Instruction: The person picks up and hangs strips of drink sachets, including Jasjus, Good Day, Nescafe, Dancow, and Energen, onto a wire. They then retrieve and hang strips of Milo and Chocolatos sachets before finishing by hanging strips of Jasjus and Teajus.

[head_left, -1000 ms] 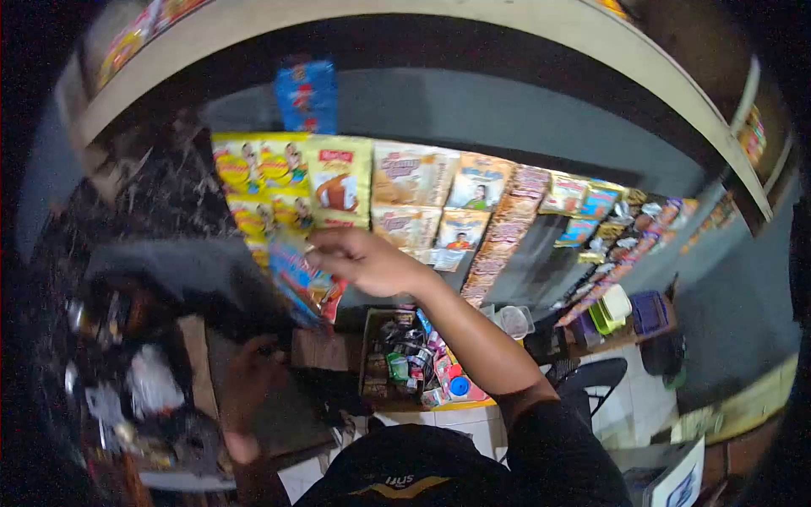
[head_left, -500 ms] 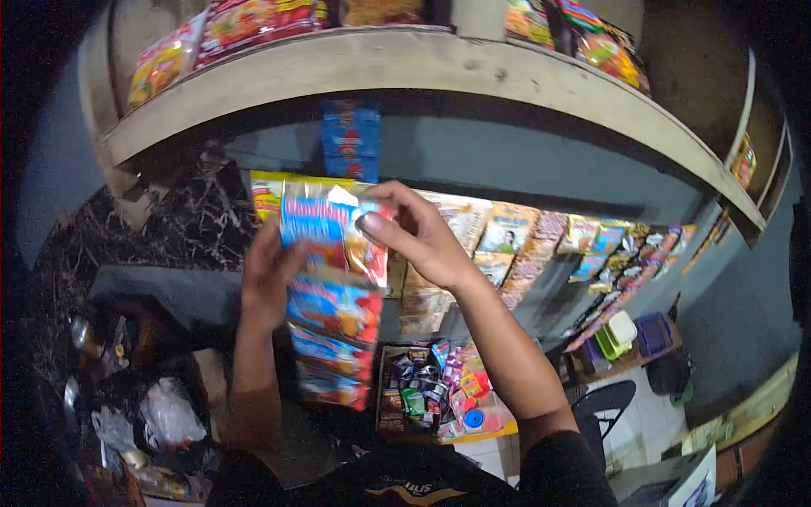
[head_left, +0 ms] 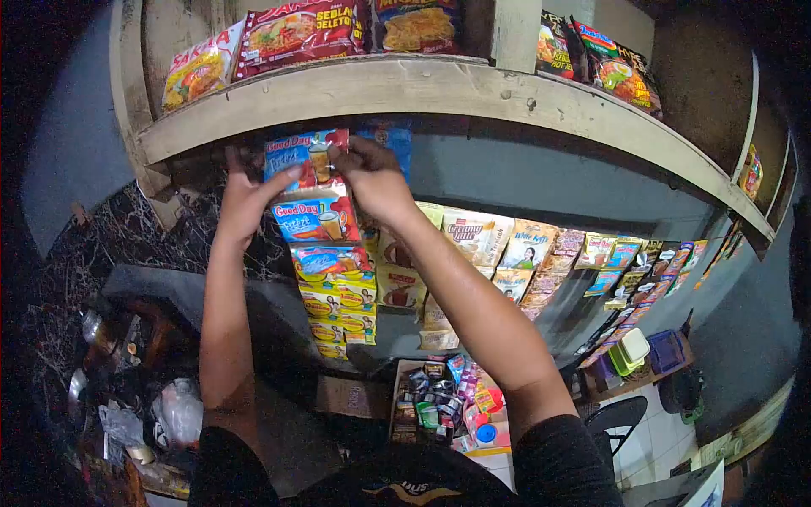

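A strip of blue and red Good Day Freeze coffee sachets (head_left: 312, 221) hangs down just under the shelf edge. My left hand (head_left: 247, 201) grips the top sachet by its left side, thumb in front and the other fingers partly hidden. On its upper right edge my right hand (head_left: 374, 184) is closed, fingertips near the printed glass. Below and behind the strip hang yellow sachets (head_left: 331, 306). A blue sachet strip (head_left: 393, 148) is partly covered behind my right hand.
Overhead runs a wooden shelf (head_left: 338, 91) with instant noodle packs (head_left: 304, 38). More sachet strips, including White Koffie (head_left: 528, 247), line the wall to the right. Below stand a box of small packets (head_left: 431, 397) and plastic bags (head_left: 179, 411).
Both hands have moved up towards the shelf with the coffee sachet strip. Yellow sachets hanging below it now show, and the view has shifted.
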`<state>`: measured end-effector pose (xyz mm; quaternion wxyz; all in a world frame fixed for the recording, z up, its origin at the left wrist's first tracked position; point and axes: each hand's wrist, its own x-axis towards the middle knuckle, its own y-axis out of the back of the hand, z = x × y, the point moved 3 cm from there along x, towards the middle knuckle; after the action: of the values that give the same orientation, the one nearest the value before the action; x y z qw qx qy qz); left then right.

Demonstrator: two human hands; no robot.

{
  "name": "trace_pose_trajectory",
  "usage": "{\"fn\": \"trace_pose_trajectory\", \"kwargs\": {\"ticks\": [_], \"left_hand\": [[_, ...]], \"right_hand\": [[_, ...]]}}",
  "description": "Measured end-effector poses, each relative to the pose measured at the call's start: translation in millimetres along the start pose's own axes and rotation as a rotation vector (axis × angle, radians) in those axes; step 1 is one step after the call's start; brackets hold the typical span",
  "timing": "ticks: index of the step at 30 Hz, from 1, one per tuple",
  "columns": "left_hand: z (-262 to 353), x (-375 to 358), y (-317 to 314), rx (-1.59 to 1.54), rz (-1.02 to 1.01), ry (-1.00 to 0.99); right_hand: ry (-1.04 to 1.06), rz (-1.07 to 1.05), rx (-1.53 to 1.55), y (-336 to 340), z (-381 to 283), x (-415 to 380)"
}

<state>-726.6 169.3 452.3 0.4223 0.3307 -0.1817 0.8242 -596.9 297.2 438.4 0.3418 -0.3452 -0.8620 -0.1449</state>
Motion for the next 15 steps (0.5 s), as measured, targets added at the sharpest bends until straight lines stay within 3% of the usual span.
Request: {"fn": "trace_pose_trajectory", "kwargs": {"ticks": [5,7,8,9,11,15], "left_hand": [[2,24,15,0.324,0.061,-0.077],[7,41,15,0.460,-0.014,-0.062],[7,43,18,0.734,0.042,0.031],[-6,54,25,0.735,0.040,0.028],[-38,86,32,1.518,-0.003,-0.350],[-49,110,23,1.628,0.026,-0.499]], "right_hand": [[-0.039,0.016,-0.296,11,-32,6],[0.026,-0.012,-0.576,17,-53,-1],[0.163,0.063,-0.760,24,-47,1],[0.164,0.066,-0.759,29,-51,1],[0.331,0.169,-1.224,36,-67,-3],[0.328,-0.028,-1.482,46,-50,17]]}}
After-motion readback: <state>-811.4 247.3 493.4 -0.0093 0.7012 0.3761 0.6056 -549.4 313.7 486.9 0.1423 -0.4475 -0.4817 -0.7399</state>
